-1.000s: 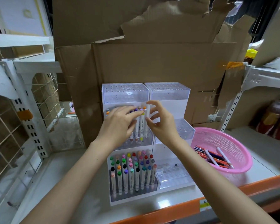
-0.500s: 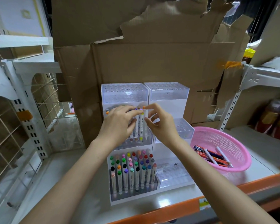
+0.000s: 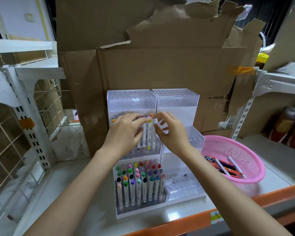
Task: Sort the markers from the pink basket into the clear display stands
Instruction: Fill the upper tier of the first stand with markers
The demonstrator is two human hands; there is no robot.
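Clear acrylic forms the left stand (image 3: pixel 131 103) on the counter (image 3: pixel 92 210). Over its middle tier lies the left hand (image 3: pixel 126 132), fingers nearly straight and spread across the caps of the markers standing there, gripping nothing that shows. Just right of those fingers, at the tier's right edge, a white-capped marker (image 3: pixel 154 135) stands upright with its lower end down in the tier. The right hand (image 3: pixel 172 133) pinches its top between thumb and forefinger, the other fingers loosely lifted. The bottom tier of the left stand is packed with upright coloured markers (image 3: pixel 140 181). The right stand (image 3: pixel 194 138) touches the left stand's right side. Further right, the pink basket (image 3: pixel 255 169) holds loose pens (image 3: pixel 225 166) lying flat.
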